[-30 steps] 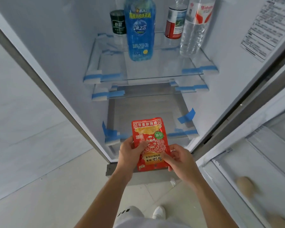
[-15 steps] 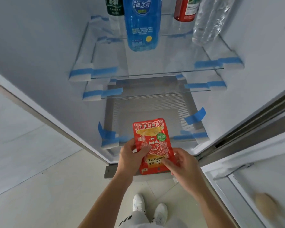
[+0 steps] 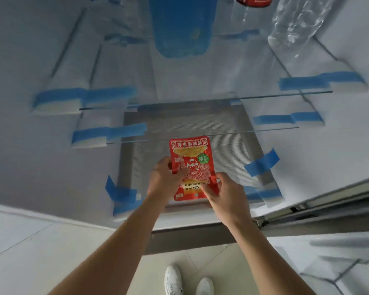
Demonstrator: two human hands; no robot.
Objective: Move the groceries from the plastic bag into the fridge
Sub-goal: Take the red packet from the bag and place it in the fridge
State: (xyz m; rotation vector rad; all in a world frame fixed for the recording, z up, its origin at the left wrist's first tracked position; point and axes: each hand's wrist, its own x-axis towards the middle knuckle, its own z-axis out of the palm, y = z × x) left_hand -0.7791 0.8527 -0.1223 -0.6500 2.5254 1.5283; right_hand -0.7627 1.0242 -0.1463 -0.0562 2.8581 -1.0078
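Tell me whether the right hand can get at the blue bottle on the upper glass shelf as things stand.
Probably not yet: the right hand pinches the red packet together with the left hand. The way itself looks free: nothing stands in front of the blue bottle on its glass shelf.

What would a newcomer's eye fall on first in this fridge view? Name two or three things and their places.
The red snack packet comes first, gripped low in the centre by the left hand and right hand. Above, a blue bottle stands on the glass shelf at top centre; blue tape strips mark the shelf corners.
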